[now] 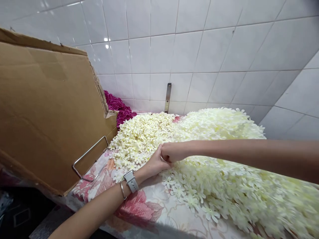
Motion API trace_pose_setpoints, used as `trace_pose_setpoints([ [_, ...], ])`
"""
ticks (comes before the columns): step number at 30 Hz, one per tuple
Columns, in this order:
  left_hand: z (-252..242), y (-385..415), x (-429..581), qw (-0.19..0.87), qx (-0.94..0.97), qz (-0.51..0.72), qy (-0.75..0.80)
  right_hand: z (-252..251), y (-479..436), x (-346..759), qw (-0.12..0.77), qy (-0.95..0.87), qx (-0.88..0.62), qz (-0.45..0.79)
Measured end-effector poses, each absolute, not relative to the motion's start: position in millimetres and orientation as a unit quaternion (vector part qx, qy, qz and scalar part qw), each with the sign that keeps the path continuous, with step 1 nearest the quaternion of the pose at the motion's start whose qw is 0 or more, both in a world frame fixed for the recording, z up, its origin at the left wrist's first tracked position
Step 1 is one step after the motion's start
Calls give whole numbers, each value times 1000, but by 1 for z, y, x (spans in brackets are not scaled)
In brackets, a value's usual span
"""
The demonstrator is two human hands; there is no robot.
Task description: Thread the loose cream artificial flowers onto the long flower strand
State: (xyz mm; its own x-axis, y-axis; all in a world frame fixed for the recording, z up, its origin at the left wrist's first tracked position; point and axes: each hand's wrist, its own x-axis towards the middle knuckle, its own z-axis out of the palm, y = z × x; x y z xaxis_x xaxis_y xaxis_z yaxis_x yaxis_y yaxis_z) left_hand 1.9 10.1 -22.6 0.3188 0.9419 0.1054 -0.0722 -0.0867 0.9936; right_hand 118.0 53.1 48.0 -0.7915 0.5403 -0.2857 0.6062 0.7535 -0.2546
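Along white flowers [219, 179] edging open cloth [178, 210], both hands [155, 163] touch.

Tiles [161, 53]: ceramic-look, smooth, glossy w/ bright glints. Box [50, 109]: brown cardbd, matt, edges rough & torn. Stand [89, 151]: bent metal wire, shiny. Bracket [168, 98]: flat metal, semi-gloss. White blooms [142, 132]: thin smooth petals, fabric or plastic, can't tell. Purple blooms [117, 106]: matt, ruffled. Cloth [179, 215]: printed, matt. Watch [131, 182]: matt, rubber-like strap. Bangle [123, 191], hoop [162, 159]: thin polished metal.
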Motion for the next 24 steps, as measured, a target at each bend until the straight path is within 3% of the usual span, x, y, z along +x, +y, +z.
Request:
trace_pose_setpoints([
  [5,-8,0,0,564,607,433,354,92,58,132,81,889,368,-258],
  [10,7,-13,-13,601,596,350,402,88,53,157,0,821,421,-386],
  [15,29,-8,-28,432,658,390,479,83,46,173,-107,781,426,-444],
  [20,50,-3,-20,379,678,410,478,89,44,172,-144,788,406,-439],
  [24,54,-3,-10,378,644,434,503,86,38,164,-199,819,424,-331],
])
